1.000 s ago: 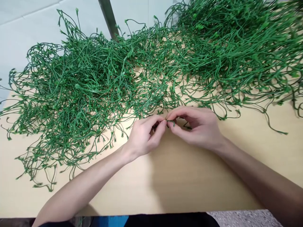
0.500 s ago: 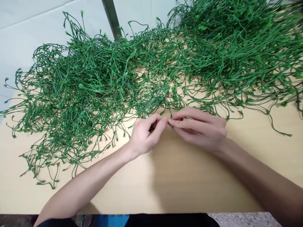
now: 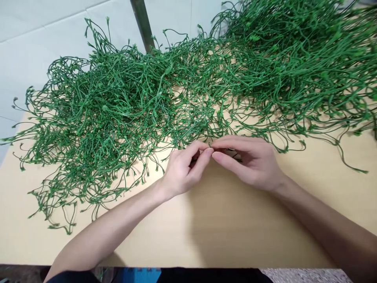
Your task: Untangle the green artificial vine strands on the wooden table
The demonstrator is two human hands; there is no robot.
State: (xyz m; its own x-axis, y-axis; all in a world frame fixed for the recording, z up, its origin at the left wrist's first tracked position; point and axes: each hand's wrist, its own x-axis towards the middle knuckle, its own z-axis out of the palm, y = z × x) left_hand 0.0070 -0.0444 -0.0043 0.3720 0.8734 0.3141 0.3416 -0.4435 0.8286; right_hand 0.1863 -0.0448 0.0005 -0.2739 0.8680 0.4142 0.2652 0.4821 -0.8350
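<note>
Both hands (image 3: 181, 171) (image 3: 256, 165) sit fingertip to fingertip, their hold unclear, near green stems (image 3: 309, 74) running mostly sideways at right.

A light wood-grain tabletop (image 3: 250, 232) spans the scene. Beyond its far edge is a pale tiled wall (image 3: 55, 43); a dark grey post (image 3: 142, 24) stands there, left of centre. Past the near edge show a blue object (image 3: 143, 276), too cropped to identify, and, rightward, a speckled floor (image 3: 306, 276).

Bare hands (image 3: 184, 171) (image 3: 257, 165) close together, tangled green stems (image 3: 138, 86) beyond, pale tabletop (image 3: 159, 236)
</note>
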